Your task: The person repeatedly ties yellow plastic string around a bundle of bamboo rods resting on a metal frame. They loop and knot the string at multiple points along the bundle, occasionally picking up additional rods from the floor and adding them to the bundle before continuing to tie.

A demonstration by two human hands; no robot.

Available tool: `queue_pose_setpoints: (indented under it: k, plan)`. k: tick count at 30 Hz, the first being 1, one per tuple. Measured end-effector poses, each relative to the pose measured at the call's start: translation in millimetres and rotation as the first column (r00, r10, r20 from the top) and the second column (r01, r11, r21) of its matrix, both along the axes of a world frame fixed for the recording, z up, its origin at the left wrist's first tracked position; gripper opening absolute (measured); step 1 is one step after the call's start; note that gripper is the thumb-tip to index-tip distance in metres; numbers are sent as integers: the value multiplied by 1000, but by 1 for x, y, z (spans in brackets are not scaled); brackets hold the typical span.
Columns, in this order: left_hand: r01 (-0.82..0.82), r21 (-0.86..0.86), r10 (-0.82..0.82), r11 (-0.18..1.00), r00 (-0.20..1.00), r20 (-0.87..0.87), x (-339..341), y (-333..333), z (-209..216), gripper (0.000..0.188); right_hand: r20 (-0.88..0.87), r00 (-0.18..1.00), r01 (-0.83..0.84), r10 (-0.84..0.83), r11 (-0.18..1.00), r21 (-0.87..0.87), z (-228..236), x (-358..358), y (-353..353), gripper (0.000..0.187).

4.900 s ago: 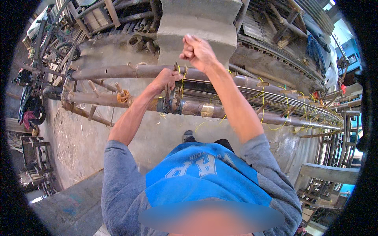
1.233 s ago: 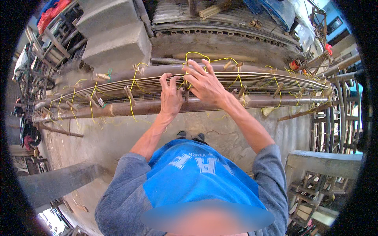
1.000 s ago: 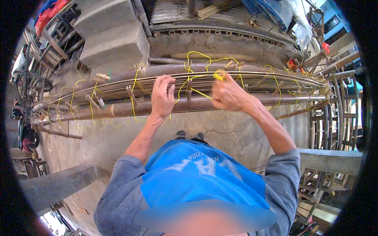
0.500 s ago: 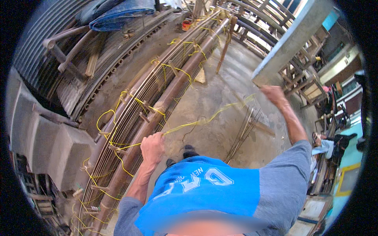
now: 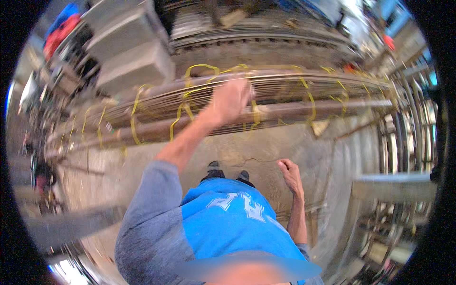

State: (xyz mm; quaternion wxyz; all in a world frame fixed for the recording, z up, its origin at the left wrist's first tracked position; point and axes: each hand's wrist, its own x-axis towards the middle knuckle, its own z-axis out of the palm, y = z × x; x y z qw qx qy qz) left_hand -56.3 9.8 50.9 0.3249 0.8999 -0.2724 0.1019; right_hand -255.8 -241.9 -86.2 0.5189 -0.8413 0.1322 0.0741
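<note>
Yellow cord (image 5: 132, 118) crosses the near brown pole (image 5: 156, 132). Beyond the pole's middle, the left hand (image 5: 232, 99), bent and blurred, is over thin strips (image 5: 280, 86). On its near side, the right hand (image 5: 291, 176) curls loosely. Whether either grips anything is unclear.

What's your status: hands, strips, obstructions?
Left hand over long strips, blurred, grip unclear. Right hand apart from them, grip also unclear. Yellow cord crosses strips. Left hand hides some.

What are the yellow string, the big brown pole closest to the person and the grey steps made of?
Yellow string: perhaps plastic, from its bright colour; blur hides its finish. Brown pole: maybe bamboo, being long, round and slightly shiny. Grey steps: probably bare concrete, dull and blocky.
</note>
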Motion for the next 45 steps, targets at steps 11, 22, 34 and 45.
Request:
queue_pose_setpoints:
  k: [11,22,34,45]
  plan:
    - [-417,-414,5,809,710,-704,118,30,21,7,-5,943,-331,333,934,-134,24,47,58,24]
    - [139,-962,-373,234,927,43,248,67,208,17,200,925,-328,324,944,-11,83,67,105,26]
    - [-385,-678,344,626,917,-203,-97,112,-7,17,338,889,-452,307,702,550,139,138,254,48]
    - [-725,-685,90,73,689,-719,-126,128,-53,10,479,458,-695,748,638,-331,116,134,264,30]
